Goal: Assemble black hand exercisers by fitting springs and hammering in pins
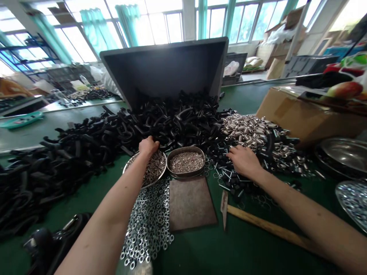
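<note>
My left hand (148,146) reaches over a round metal dish of screws (156,170) and curls its fingers into the big heap of black curved parts (160,122); what it holds is hidden. My right hand (243,160) lies palm down with curled fingers on a scatter of small black and silver parts (229,177), beside a pile of shiny metal sleeves (249,128). A second round dish of small nuts (186,161) sits between my hands.
A brown square pad (190,202) and a spread of silver washers (149,225) lie near me on the green table (200,252). A wooden-handled tool (266,225) lies at right. A grey tipped bin (166,68), cardboard box (301,114) and steel bowls (344,152) stand around.
</note>
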Tool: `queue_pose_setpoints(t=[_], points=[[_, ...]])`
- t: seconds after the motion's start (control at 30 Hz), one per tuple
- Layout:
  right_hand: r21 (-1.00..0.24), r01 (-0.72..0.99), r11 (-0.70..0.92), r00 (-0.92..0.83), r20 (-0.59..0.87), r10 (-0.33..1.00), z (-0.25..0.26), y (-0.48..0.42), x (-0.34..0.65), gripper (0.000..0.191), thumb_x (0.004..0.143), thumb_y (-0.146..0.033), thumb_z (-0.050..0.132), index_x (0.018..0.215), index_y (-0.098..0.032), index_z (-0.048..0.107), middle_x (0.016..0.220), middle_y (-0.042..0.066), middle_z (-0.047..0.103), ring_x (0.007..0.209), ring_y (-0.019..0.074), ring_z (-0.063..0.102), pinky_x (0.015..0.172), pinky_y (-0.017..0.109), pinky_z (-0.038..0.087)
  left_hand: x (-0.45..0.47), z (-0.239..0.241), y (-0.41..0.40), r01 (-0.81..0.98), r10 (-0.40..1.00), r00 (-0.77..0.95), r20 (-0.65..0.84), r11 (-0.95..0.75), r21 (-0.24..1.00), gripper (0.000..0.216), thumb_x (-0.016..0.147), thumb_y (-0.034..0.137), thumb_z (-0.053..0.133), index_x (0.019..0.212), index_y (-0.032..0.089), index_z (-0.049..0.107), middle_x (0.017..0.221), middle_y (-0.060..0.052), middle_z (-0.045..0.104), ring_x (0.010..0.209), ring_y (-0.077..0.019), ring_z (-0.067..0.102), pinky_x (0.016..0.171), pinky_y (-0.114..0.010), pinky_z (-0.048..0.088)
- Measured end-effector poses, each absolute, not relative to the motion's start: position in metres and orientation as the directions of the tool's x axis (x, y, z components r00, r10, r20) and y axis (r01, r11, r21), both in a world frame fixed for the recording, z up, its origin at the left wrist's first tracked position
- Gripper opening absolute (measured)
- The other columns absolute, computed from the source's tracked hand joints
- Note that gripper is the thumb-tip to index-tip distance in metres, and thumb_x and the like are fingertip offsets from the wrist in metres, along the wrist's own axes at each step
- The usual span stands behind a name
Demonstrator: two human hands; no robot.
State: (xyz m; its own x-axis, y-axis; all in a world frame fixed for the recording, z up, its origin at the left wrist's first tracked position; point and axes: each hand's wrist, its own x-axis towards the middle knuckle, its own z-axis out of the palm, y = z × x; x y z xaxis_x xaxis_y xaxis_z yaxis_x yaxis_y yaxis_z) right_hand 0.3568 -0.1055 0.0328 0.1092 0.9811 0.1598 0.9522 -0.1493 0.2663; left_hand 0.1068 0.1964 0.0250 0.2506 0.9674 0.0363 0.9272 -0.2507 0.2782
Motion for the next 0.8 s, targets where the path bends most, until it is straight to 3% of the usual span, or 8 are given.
queue_pose_setpoints(t=[0.17, 0.3, 0.37, 0.43, 0.5, 0.57, 0.7, 0.8], points=[[0.225, 0.962, -0.151, 0.110, 0.183, 0.977, 0.024, -0.099, 0.364, 0.023, 0.085, -0.009, 0.042, 0.091, -0.011, 0.063, 0.090, 0.014, 0.063, 0.089, 0.0271, 0.052, 0.069, 0.036, 0.035, 0.093, 0.042, 0.205, 0.849, 0.986, 0.062, 0.152, -0.133, 0.511, 0.033, 0.074, 0.035, 0.053, 0.093, 0.011, 0.066, 0.097, -0.018, 0.068, 0.100, -0.0322, 0.060, 0.082, -0.039, 0.045], [-0.159, 0.939, -0.304, 0.342, 0.357, 0.869, 0.017, -0.107, 0.364, 0.031, 0.092, -0.028, 0.037, 0.102, -0.009, 0.059, 0.093, 0.016, 0.064, 0.087, 0.0274, 0.058, 0.070, 0.037, 0.041, 0.069, 0.064, 0.194, 0.713, 0.965, -0.041, 0.259, -0.154, 0.684, 0.040, 0.080, 0.043, 0.045, 0.103, 0.015, 0.061, 0.100, -0.009, 0.067, 0.095, -0.0209, 0.061, 0.078, -0.029, 0.047], [-0.409, 0.862, -0.298, 0.445, 0.332, 0.832, 0.021, -0.117, 0.353, 0.036, 0.092, -0.036, 0.036, 0.107, -0.012, 0.059, 0.094, 0.013, 0.065, 0.084, 0.0255, 0.060, 0.069, 0.036, 0.043, 0.052, 0.076, 0.175, 0.484, 0.963, -0.080, 0.258, -0.189, 0.855, 0.042, 0.080, 0.047, 0.042, 0.104, 0.016, 0.059, 0.100, -0.006, 0.066, 0.091, -0.0169, 0.062, 0.075, -0.026, 0.048], [-0.592, 0.753, -0.287, 0.496, 0.225, 0.838, 0.026, -0.130, 0.336, 0.038, 0.089, -0.042, 0.039, 0.107, -0.016, 0.061, 0.088, 0.009, 0.067, 0.075, 0.0229, 0.062, 0.064, 0.034, 0.045, 0.030, 0.084, 0.147, 0.045, 0.978, -0.090, 0.190, -0.187, 0.981, 0.037, 0.077, 0.047, 0.048, 0.098, 0.018, 0.058, 0.096, -0.005, 0.066, 0.090, -0.0155, 0.062, 0.076, -0.027, 0.049], [-0.711, 0.650, -0.266, 0.502, 0.139, 0.854, 0.030, -0.143, 0.315, 0.037, 0.085, -0.044, 0.046, 0.105, -0.018, 0.062, 0.081, 0.006, 0.067, 0.067, 0.0206, 0.062, 0.060, 0.032, 0.046, 0.009, 0.088, 0.114, -0.326, 0.994, -0.054, 0.093, -0.105, 0.939, 0.028, 0.074, 0.044, 0.055, 0.086, 0.019, 0.058, 0.087, -0.003, 0.064, 0.086, -0.0144, 0.062, 0.078, -0.028, 0.050], [-0.776, 0.590, -0.222, 0.463, 0.101, 0.880, 0.029, -0.152, 0.294, 0.035, 0.083, -0.043, 0.049, 0.104, -0.019, 0.062, 0.080, 0.005, 0.068, 0.064, 0.0187, 0.061, 0.057, 0.030, 0.048, -0.009, 0.083, 0.081, -0.459, 0.999, -0.030, -0.009, -0.006, 0.889, 0.025, 0.075, 0.044, 0.056, 0.076, 0.019, 0.056, 0.077, -0.001, 0.061, 0.077, -0.0124, 0.061, 0.075, -0.028, 0.050], [-0.812, 0.553, -0.188, 0.299, -0.018, 0.954, 0.022, -0.164, 0.258, 0.032, 0.087, -0.043, 0.047, 0.103, -0.021, 0.063, 0.069, 0.002, 0.066, 0.055, 0.0168, 0.060, 0.051, 0.027, 0.047, -0.028, 0.053, 0.021, -0.324, 0.989, 0.053, -0.136, 0.145, 0.935, 0.024, 0.064, 0.034, 0.072, 0.075, 0.019, 0.056, 0.059, 0.006, 0.050, 0.048, -0.0048, 0.045, 0.051, -0.019, 0.040], [-0.798, 0.589, -0.131, 0.198, -0.015, 0.980, 0.020, -0.168, 0.240, 0.029, 0.088, -0.042, 0.046, 0.100, -0.022, 0.064, 0.076, 0.003, 0.068, 0.064, 0.0185, 0.063, 0.058, 0.029, 0.049, -0.032, 0.023, -0.015, 0.150, 0.953, 0.248, -0.171, 0.137, 0.979, 0.022, 0.062, 0.024, 0.073, 0.080, 0.018, 0.063, 0.057, 0.006, 0.050, 0.047, -0.0068, 0.044, 0.049, -0.021, 0.036]])
